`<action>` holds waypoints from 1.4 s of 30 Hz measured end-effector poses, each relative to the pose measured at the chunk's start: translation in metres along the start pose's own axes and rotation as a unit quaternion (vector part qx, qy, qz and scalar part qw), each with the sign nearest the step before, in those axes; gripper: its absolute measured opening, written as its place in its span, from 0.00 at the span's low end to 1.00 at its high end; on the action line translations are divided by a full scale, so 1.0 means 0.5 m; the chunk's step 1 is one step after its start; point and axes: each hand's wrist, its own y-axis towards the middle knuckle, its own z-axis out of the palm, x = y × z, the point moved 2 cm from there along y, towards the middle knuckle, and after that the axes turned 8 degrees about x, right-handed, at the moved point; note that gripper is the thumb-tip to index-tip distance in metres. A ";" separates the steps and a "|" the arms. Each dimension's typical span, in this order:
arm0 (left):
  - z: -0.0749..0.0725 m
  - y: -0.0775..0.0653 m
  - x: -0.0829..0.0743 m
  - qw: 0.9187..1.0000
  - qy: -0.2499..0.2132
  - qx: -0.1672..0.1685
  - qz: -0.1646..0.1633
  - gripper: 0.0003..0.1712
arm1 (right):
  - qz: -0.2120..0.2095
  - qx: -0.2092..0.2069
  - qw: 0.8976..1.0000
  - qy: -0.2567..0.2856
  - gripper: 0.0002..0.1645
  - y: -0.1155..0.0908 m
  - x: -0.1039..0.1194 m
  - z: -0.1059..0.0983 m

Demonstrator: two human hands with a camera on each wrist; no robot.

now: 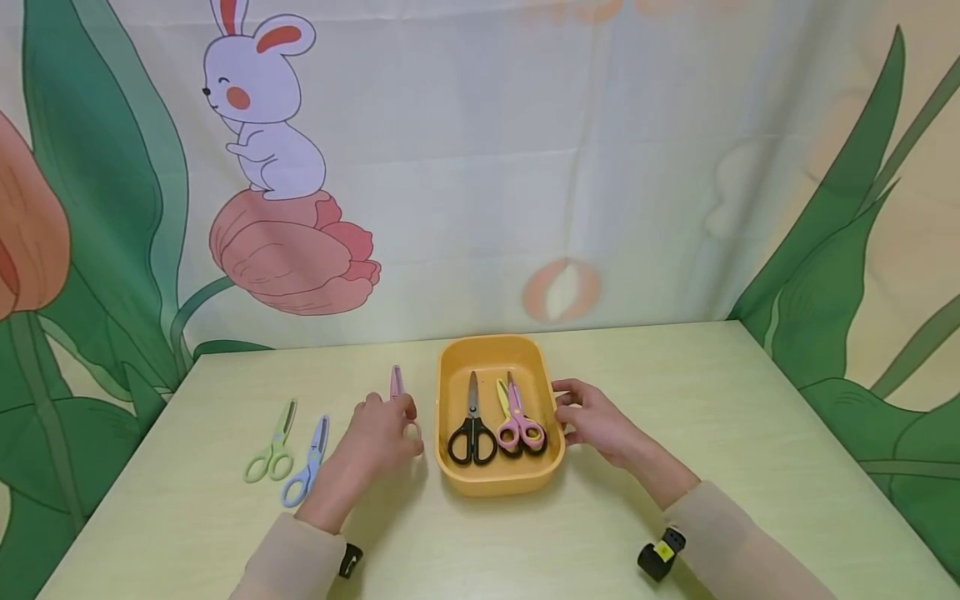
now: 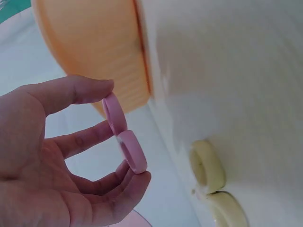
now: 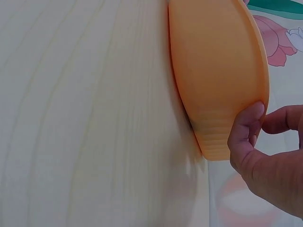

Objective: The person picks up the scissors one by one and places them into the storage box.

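My left hand (image 1: 381, 435) pinches pink-purple scissors (image 1: 396, 382) left of the yellow tray. In the left wrist view, their handle loops (image 2: 133, 150) sit between thumb and fingers, above the table. Pale yellow scissors loops (image 2: 208, 165) lie on the tabletop below that hand. At the tray's right side, my right hand (image 1: 596, 421) grips the rim of the yellow tray (image 1: 498, 482) with thumb and finger. Inside the tray are black-handled scissors (image 1: 472, 429) and, to their right, pink scissors (image 1: 521, 429) over yellow and black-handled ones, partly hidden.
Green scissors (image 1: 279, 450) and blue scissors (image 1: 307, 467) lie on the pale table (image 1: 195, 517) to the left, the blue pair close to my left forearm. A printed curtain (image 1: 465, 183) with a rabbit and flowers hangs behind the table's back edge.
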 end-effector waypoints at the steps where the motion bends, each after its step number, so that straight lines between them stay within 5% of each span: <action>1: -0.003 -0.001 -0.002 1.000 -0.001 -0.005 0.000 0.15 | 0.000 0.000 1.000 0.000 0.34 0.000 0.000 0.000; 13: -0.025 -0.010 -0.035 0.997 -0.004 -0.077 0.013 0.19 | 0.001 0.005 1.000 0.001 0.33 -0.003 0.005 0.001; 25: -0.017 -0.013 -0.095 0.994 -0.010 -0.087 0.066 0.16 | 0.003 0.005 1.000 0.002 0.33 -0.002 0.005 0.000; 42: 0.036 0.016 -0.155 0.993 0.005 -0.055 0.107 0.17 | -0.003 0.009 1.000 0.004 0.33 0.000 0.000 0.002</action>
